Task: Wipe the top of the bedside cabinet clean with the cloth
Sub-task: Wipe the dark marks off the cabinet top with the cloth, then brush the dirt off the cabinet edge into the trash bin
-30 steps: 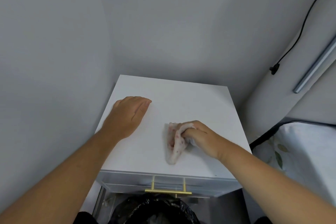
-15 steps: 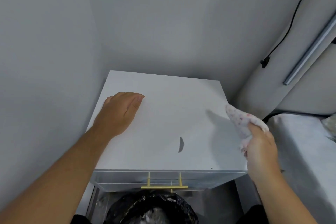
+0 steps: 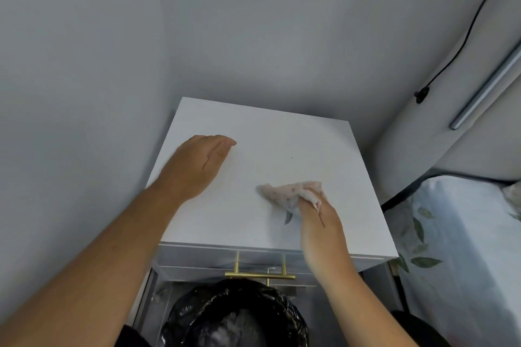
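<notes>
The white bedside cabinet point(image 3: 282, 144) stands in a corner between grey walls. My right hand point(image 3: 318, 222) grips a crumpled pale pink spotted cloth point(image 3: 284, 191) and presses it on the cabinet top, right of centre and toward the front. A small dark smear point(image 3: 287, 218) shows on the top just under the cloth, beside my fingers. My left hand point(image 3: 194, 166) lies flat, palm down, on the left part of the top, fingers together, holding nothing.
A drawer with a gold bar handle point(image 3: 259, 276) sits below the top's front edge. A bin lined with a black bag point(image 3: 234, 315) stands in front of it. A bed with a leaf-print cover point(image 3: 456, 234) is at the right; a black cable point(image 3: 456, 48) hangs on the wall.
My right hand has brought the cloth back from off the cabinet's right edge onto the top, over the dark smear. My left hand has stayed flat in place.
</notes>
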